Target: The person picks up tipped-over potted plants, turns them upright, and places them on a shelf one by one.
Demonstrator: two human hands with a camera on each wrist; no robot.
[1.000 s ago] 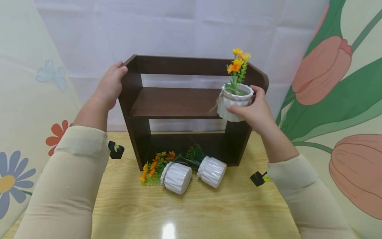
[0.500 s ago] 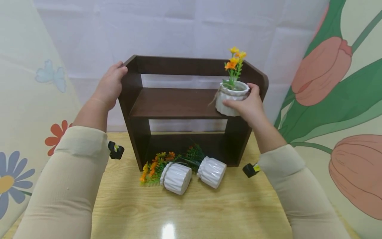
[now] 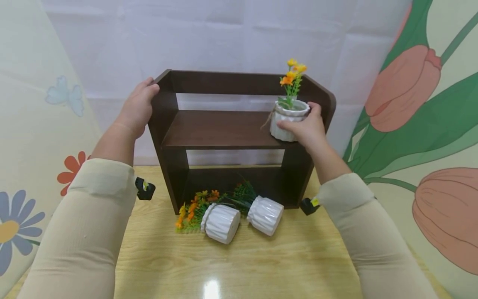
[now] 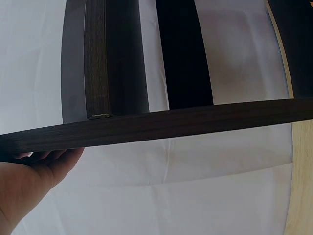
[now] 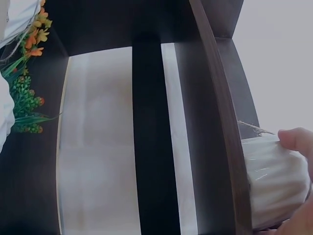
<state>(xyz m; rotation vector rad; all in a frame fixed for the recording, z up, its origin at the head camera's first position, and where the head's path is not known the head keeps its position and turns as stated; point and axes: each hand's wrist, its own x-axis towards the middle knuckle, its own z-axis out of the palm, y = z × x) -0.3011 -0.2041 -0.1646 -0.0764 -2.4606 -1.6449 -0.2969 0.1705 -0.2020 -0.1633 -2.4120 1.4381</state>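
Observation:
A dark brown two-tier shelf (image 3: 220,126) stands on the wooden table. My left hand (image 3: 136,106) holds its left side panel near the top corner; in the left wrist view the fingers (image 4: 63,164) lie against the panel's outer face. My right hand (image 3: 309,126) grips a white fluted flowerpot (image 3: 284,126) with yellow-orange artificial flowers and a twine tie. That pot is upright at the right end of the upper tier, its base just behind the front edge. In the right wrist view, the thumb (image 5: 296,139) presses the pot's side.
Two more white pots lie tipped in front of the lower tier, one with orange flowers (image 3: 220,223) and one with green foliage (image 3: 265,215). Their plants point into the shelf. A white cloth (image 3: 231,33) hangs behind, and the wooden table (image 3: 239,265) extends in front.
My right hand has carried the flowerpot left and back, from in front of the right side panel onto the upper tier. The left hand and the tipped pots have stayed put.

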